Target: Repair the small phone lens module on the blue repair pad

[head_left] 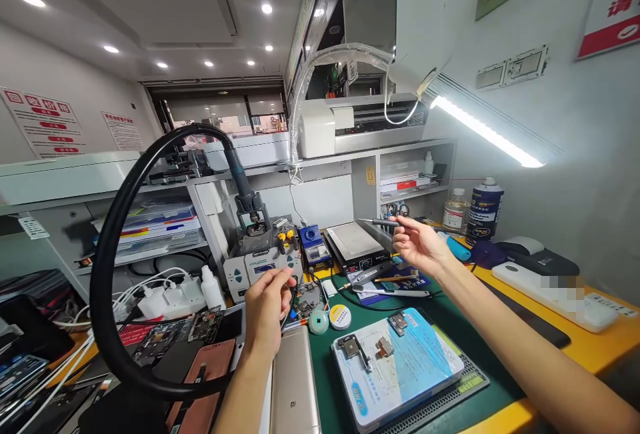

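Beyond the blue-white box (425, 377), I see the right hand (419, 245) pinching a slim dark-handled tool (384, 223); left of the box, the left hand (267, 304) curls nearly closed, around what, I cannot tell. 3 small components (351, 347) top the box.

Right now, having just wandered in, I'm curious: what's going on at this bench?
Someone is handling a tool over a crowded bench. The right hand holds up a slim, dark-handled tool, its tip toward the left. The left hand is raised, half closed, near a gold phone; whether it grips anything is hard to tell. Three small electronic parts lie on a blue-and-white box.
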Tool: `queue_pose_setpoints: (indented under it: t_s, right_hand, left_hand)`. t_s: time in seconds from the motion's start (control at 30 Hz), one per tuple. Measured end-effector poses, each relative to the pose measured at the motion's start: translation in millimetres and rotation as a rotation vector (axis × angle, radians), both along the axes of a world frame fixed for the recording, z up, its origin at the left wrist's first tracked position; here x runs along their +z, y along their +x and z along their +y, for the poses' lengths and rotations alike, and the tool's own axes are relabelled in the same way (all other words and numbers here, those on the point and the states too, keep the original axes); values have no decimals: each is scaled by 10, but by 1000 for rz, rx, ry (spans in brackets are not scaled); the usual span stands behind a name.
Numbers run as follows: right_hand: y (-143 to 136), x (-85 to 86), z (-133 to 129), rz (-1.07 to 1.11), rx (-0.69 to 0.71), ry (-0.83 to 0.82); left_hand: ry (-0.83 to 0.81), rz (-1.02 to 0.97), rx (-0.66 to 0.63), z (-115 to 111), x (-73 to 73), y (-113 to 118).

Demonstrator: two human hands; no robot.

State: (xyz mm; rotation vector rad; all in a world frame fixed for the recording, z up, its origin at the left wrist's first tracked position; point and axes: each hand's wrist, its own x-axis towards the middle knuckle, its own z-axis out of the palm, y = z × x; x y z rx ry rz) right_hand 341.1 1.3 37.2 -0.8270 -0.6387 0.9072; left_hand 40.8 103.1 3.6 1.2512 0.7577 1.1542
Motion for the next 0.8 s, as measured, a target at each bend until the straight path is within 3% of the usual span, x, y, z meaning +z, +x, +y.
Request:
queue_pose_setpoints:
  t_s: [0.2, 0.5, 0.8]
  right_hand:
    - [-54, -70, -199, 85, 134, -77]
    - [-163, -370, -502, 25, 136, -173]
    - [-184, -632, -711, -8, 291, -292]
  left_hand:
    - [7, 141, -155, -79, 12, 27]
    - [5, 324, -211, -210, 44, 124]
    - [85, 544, -503, -377, -58, 246]
